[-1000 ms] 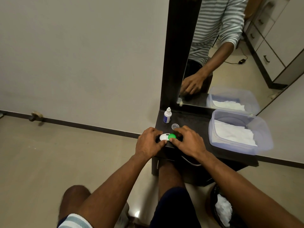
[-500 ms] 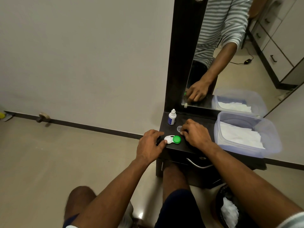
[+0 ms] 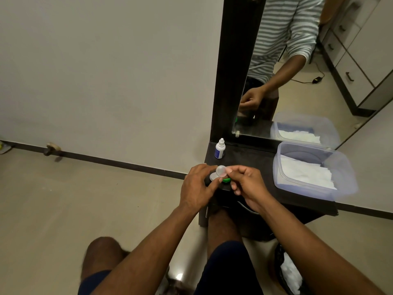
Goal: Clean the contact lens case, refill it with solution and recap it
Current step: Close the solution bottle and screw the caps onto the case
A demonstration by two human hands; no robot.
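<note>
The contact lens case (image 3: 213,177) is white with a green cap (image 3: 226,179) on its right well; it lies near the front left corner of the dark table (image 3: 255,162). My left hand (image 3: 196,186) holds the case at its left end. My right hand (image 3: 247,184) pinches a clear round cap (image 3: 221,170) just above the case's left well. A small white solution bottle (image 3: 220,149) with a blue label stands upright at the table's back left corner.
A clear plastic tub (image 3: 344,179) with white tissues fills the table's right side. A mirror (image 3: 297,71) in a dark frame rises behind the table. A dark bin (image 3: 291,273) with crumpled white tissue sits on the floor at lower right.
My right hand went from the green cap to the clear cap on the table behind the case, picked it up and brought it over the case's left well.
</note>
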